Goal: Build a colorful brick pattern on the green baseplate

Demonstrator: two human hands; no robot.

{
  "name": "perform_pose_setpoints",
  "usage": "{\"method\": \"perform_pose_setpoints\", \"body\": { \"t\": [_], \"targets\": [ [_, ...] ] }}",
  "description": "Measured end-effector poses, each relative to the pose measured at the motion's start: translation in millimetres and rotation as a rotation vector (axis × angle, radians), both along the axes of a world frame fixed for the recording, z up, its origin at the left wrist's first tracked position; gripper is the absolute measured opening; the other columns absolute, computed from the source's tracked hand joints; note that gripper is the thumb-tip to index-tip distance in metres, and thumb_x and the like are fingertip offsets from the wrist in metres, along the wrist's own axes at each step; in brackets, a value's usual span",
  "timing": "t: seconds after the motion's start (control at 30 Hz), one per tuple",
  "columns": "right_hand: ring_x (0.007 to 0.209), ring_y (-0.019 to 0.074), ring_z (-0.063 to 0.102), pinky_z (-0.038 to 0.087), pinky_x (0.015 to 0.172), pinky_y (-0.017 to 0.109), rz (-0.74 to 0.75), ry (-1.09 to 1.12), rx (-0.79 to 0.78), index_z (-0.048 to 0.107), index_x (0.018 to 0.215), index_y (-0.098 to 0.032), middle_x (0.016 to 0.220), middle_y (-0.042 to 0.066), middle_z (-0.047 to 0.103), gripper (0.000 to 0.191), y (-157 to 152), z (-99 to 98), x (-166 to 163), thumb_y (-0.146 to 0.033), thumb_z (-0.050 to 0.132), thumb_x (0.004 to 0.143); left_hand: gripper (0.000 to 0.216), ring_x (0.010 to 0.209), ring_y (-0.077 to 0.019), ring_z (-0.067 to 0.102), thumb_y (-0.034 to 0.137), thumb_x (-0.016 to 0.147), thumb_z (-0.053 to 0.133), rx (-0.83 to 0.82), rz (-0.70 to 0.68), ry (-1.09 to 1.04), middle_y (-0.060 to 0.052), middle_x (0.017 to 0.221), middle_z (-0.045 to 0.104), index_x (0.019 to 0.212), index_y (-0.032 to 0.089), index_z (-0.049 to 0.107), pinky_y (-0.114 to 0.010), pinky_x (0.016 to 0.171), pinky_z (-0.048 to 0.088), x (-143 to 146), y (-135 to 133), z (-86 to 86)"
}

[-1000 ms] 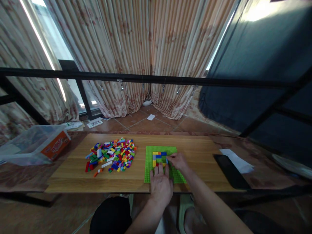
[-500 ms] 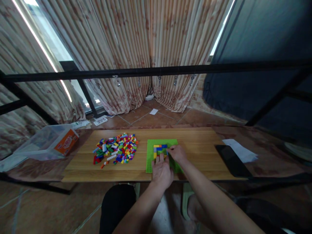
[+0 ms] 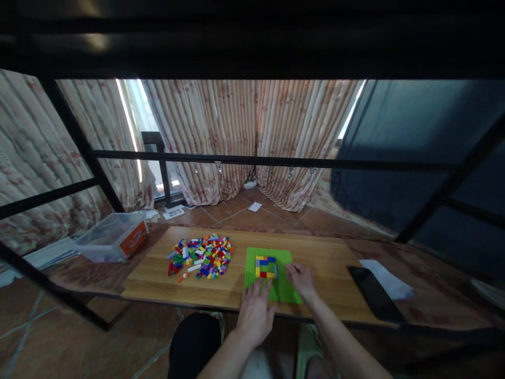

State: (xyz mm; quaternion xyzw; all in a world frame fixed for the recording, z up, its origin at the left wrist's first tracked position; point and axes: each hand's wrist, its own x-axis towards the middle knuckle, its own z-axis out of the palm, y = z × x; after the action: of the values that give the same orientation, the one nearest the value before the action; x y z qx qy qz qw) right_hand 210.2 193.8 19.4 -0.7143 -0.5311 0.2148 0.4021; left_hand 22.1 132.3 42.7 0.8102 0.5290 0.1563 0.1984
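A green baseplate [image 3: 282, 292] lies on the wooden table [image 3: 158, 273] in front of me. On it stands a small frame of yellow, blue, red and grey bricks [image 3: 265, 267]. My left hand [image 3: 254, 313] rests at the plate's near edge, fingers stretched out flat on it. My right hand [image 3: 302, 279] sits on the plate just right of the brick frame, fingers curled loosely; nothing shows in them. A heap of several loose coloured bricks [image 3: 201, 255] lies to the left of the plate.
A clear plastic bin with an orange label [image 3: 114, 243] stands at the table's far left. A black tablet [image 3: 374, 298] and a white paper [image 3: 386, 276] lie at the right. Black metal bars [image 3: 276, 160] cross in front of curtains. My knees are below the table edge.
My head has pulled back and up, so the table looks smaller and lower. Both hands have drawn back from the brick frame toward the plate's near edge, and the frame now shows uncovered.
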Motion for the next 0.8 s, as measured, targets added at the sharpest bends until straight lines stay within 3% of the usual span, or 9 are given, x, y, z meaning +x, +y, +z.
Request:
{"method": "perform_pose_setpoints", "body": {
  "t": [0.17, 0.27, 0.4, 0.6, 0.8],
  "targets": [
    [0.09, 0.025, 0.067, 0.051, 0.082, 0.037, 0.005, -0.063, 0.065, 0.072, 0.094, -0.017, 0.096, 0.012, 0.073, 0.034, -48, -17.9, -16, -0.036, 0.045, 0.086, 0.054, 0.132, -0.0284, 0.047, 0.021, 0.084, 0.047, 0.076, 0.081, 0.016, -0.012, 0.145, 0.049, 0.138, 0.018, 0.051, -0.048, 0.112, 0.036, -66, -24, -13.3],
    [0.113, 0.0259, 0.061, 0.045, 0.099, 0.04, 0.117, -0.305, 0.187, 0.068, 0.114, -0.019, 0.12, 0.013, 0.067, 0.035, -67, -28.9, -35, -0.029, 0.045, 0.089, 0.048, 0.126, -0.0275, 0.053, 0.02, 0.085, 0.045, 0.18, 0.131, 0.027, -0.011, 0.139, 0.055, 0.131, 0.018, 0.057, -0.047, 0.107, 0.042, -104, -30, -25.3],
    [0.118, 0.0273, 0.057, 0.044, 0.102, 0.044, 0.214, -0.521, 0.168, 0.066, 0.119, -0.018, 0.125, 0.012, 0.065, 0.036, -76, -39.9, -51, -0.026, 0.044, 0.092, 0.037, 0.114, -0.0277, 0.059, 0.02, 0.085, 0.05, 0.264, 0.174, 0.063, -0.009, 0.124, 0.065, 0.119, 0.02, 0.065, -0.048, 0.1, 0.047, -137, -35, -28.4],
    [0.114, 0.0278, 0.058, 0.044, 0.099, 0.045, 0.224, -0.597, 0.176, 0.068, 0.113, -0.018, 0.121, 0.012, 0.067, 0.033, -77, -44.0, -49, -0.029, 0.044, 0.094, 0.024, 0.091, -0.0226, 0.064, 0.017, 0.089, 0.047, 0.199, 0.137, 0.083, -0.005, 0.095, 0.071, 0.093, 0.023, 0.069, -0.042, 0.089, 0.047, -132, -43, -7.4],
    [0.103, 0.0266, 0.061, 0.044, 0.093, 0.044, 0.277, -0.561, 0.183, 0.071, 0.102, -0.021, 0.112, 0.01, 0.07, 0.028, -69, -25.8, -79, -0.028, 0.044, 0.093, 0.021, 0.078, -0.0192, 0.062, 0.013, 0.087, 0.048, 0.285, 0.162, -0.003, -0.003, 0.079, 0.067, 0.077, 0.022, 0.065, -0.036, 0.079, 0.047, -121, -46, -10.6]
  ]
}}
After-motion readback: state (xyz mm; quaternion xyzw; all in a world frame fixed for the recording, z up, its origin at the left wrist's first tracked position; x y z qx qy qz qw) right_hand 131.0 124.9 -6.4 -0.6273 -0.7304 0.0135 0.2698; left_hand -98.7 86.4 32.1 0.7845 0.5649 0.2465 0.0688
